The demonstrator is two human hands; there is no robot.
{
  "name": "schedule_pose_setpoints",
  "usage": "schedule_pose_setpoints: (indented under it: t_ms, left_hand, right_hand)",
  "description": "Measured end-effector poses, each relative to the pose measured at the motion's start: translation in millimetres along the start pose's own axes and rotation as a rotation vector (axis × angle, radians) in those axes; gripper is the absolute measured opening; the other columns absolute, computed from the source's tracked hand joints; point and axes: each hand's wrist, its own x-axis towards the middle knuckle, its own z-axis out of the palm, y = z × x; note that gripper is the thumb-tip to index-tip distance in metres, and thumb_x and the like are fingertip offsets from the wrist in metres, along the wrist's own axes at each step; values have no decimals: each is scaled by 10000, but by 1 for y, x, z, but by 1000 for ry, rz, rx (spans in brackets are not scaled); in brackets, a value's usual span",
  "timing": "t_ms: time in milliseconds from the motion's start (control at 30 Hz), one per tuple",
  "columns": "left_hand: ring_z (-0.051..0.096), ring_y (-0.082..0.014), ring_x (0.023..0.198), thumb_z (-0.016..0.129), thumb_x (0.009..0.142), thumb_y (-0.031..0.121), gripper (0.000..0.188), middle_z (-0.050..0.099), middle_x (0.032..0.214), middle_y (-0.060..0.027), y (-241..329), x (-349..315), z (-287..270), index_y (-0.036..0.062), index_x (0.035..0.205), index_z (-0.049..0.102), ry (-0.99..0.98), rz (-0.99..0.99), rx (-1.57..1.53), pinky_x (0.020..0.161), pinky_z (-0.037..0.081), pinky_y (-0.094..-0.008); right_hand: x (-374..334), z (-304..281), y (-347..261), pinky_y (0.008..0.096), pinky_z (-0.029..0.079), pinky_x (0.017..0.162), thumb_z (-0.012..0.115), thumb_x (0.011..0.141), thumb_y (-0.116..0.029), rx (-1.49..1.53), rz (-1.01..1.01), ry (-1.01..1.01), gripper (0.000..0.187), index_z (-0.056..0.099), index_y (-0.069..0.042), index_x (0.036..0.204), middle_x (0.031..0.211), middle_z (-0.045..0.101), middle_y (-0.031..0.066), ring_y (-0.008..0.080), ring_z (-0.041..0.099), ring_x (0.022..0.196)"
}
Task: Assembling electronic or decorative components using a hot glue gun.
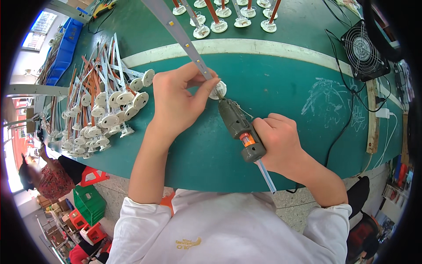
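Note:
My left hand (182,94) pinches the lower end of a light-coloured LED strip (180,33), which rises toward the upper left. Under the strip's end, a round white base (218,90) rests on the green mat, partly hidden by my fingers. My right hand (281,141) is wrapped round the grip of a dark grey hot glue gun (233,118). Its nozzle meets the base close to the strip's lower end; whether glue is flowing cannot be made out. A clear glue stick (265,176) juts out of the gun's rear.
Many strips with round white bases (110,119) lie piled at the left. Several more stand upright (219,25) at the back, beyond a pale strip (246,45). At the right are a black fan (362,50), loose cables and a wooden bar (372,119). Another person (48,176) sits far left.

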Motion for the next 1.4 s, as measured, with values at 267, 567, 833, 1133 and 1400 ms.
schedule_pose_setpoints:
  t_ms: [267, 567, 833, 1133, 1400]
  left_hand:
    - [773, -219, 762, 779, 797, 7, 103, 757, 776, -108, 3, 2, 1, 0, 883, 722, -13, -3, 4, 648, 570, -273]
    - [770, -223, 746, 782, 798, 13, 94, 752, 766, -115, 2, 1, -1, -1, 870, 722, -12, 8, 28, 621, 559, -275]
    - [766, -227, 722, 784, 797, 21, 89, 747, 751, -120, 1, 1, 0, 3, 860, 723, -9, 31, 29, 605, 544, -277]
    - [766, -228, 723, 777, 801, 14, 85, 751, 767, -116, 7, 2, -2, 1, 866, 724, -17, 15, 36, 626, 558, -280]
    - [756, -186, 752, 762, 832, -7, 84, 751, 795, -103, 14, -5, -1, -30, 904, 726, 6, 15, 34, 691, 590, -276]
  right_hand:
    - [0, -1, 0, 365, 412, 513, 746, 599, -96, 73, -32, 16, 234, 582, -56, 761, 668, 568, 69, 263, 495, 561]
    - [1, 1, -2, 381, 372, 483, 752, 592, -105, 29, 1, -22, 265, 508, -86, 692, 576, 467, 65, 253, 470, 524]
    - [-1, 1, 0, 383, 365, 473, 744, 584, -106, 57, 13, 43, 263, 507, -78, 693, 566, 466, 74, 260, 468, 510]
    - [-1, -3, -1, 399, 386, 483, 737, 582, -102, 72, 38, 12, 253, 519, -75, 709, 571, 480, 83, 281, 500, 521]
    - [-4, -4, -2, 403, 439, 524, 746, 618, -126, 76, 28, -32, 241, 540, -67, 729, 623, 540, 99, 302, 544, 557]
